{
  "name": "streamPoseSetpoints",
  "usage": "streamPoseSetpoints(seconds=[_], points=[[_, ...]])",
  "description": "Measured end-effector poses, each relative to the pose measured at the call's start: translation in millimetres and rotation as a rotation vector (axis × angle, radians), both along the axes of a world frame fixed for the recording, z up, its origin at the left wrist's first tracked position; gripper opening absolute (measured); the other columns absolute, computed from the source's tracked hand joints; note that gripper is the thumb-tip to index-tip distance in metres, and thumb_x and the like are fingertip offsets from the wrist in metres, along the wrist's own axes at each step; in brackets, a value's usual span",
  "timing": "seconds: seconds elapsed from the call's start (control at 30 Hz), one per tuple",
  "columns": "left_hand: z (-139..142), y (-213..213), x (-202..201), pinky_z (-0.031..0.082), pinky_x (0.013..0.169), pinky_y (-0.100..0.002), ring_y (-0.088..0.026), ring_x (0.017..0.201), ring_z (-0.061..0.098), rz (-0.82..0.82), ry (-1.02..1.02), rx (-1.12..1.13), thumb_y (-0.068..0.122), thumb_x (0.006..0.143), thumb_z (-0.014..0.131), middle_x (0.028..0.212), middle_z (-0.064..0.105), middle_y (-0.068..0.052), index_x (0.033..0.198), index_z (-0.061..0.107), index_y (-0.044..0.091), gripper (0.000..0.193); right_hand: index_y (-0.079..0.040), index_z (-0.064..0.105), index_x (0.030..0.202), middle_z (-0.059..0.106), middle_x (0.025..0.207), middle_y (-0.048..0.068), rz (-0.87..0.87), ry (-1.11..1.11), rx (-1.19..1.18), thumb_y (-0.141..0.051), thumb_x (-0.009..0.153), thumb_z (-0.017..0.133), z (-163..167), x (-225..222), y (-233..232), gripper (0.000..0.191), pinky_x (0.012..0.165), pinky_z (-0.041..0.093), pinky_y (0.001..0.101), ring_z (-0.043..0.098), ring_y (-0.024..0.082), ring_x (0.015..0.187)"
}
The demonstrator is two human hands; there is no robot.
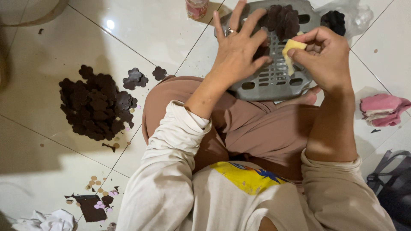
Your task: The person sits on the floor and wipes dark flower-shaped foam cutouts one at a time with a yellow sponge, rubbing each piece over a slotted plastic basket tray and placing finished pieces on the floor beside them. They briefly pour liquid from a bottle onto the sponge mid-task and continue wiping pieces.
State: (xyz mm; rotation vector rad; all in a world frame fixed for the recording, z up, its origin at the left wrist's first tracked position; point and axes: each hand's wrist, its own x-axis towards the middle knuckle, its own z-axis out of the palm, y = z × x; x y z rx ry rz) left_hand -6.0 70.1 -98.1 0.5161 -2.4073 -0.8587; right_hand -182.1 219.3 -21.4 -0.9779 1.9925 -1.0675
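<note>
The right hand (327, 57) pinches a small yellow sponge (291, 53) over the grey tray (274, 81) on the lap; it looks soft and light. The left hand (237, 51) lies spread and flat, fingers open, pressing on dark, thin flower cutouts (282, 19).

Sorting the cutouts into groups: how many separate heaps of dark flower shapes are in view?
3: a big heap on the floor, one on the grey tray, one beside it. Loose pieces lie apart; hands may hide more.

Grey slotted tray (274, 81); yellow sponge (291, 51); dark brown flower cutouts (96, 105); pink cloth (383, 110).
</note>
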Motion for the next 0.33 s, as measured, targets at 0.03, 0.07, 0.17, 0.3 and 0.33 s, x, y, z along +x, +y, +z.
streamPoseSetpoints(seconds=[0.03,0.07,0.17,0.3,0.33], points=[[-1.3,1.3,-2.1,-0.004,0.118,-0.082,-0.037,0.154,0.014,0.049,0.031,-0.017,0.035,0.081,0.089,0.154,0.041,-0.004,0.095,0.071,0.018,0.028,0.001,0.067,0.114,0.072,0.104,0.004,-0.01,-0.001,0.016,0.0,0.096,0.077,-0.2,0.9,-0.5,0.02,0.081,0.054,0.0186,0.065,0.003,0.09],[-2.2,2.4,-4.6,-0.003,0.118,-0.081,-0.036,0.154,0.014,0.097,0.061,-0.033,0.033,0.085,0.089,0.153,0.041,-0.002,0.094,0.072,0.02,0.024,0.001,0.067,0.114,0.071,0.103,0.004,-0.019,-0.002,0.032,0.0,0.096,0.077,-1.0,2.3,-1.4,0.021,0.08,0.054,0.0184,0.065,0.003,0.088],[-2.6,-1.7,-3.7,-0.003,0.117,-0.081,-0.037,0.153,0.017,0.118,0.082,0.02,0.025,0.085,0.088,0.149,0.044,0.0,0.089,0.072,0.023,0.016,0.001,0.068,0.114,0.071,0.102,0.004,-0.023,-0.022,0.043,-0.001,0.095,0.077,-3.0,5.6,-3.6,0.021,0.076,0.053,0.0175,0.064,0.003,0.086],[5.9,-5.0,-0.7,-0.005,0.114,-0.082,-0.04,0.15,0.018,0.061,-0.009,0.15,0.023,0.076,0.085,0.147,0.045,-0.002,0.081,0.073,0.023,0.013,0.002,0.069,0.114,0.072,0.103,0.005,0.039,0.027,0.072,-0.002,0.094,0.079,-12.7,17.3,-6.8,0.023,0.07,0.053,0.0184,0.065,0.005,0.083],[9.9,-5.7,-0.3,-0.004,0.115,-0.081,-0.039,0.15,0.018,0.059,-0.027,0.156,0.021,0.075,0.084,0.148,0.045,-0.001,0.082,0.073,0.023,0.013,0.0,0.07,0.113,0.07,0.108,0.009,0.099,0.139,0.029,-0.002,0.095,0.081,-17.1,22.4,-9.3,0.021,0.075,0.057,0.0204,0.068,0.008,0.089]])
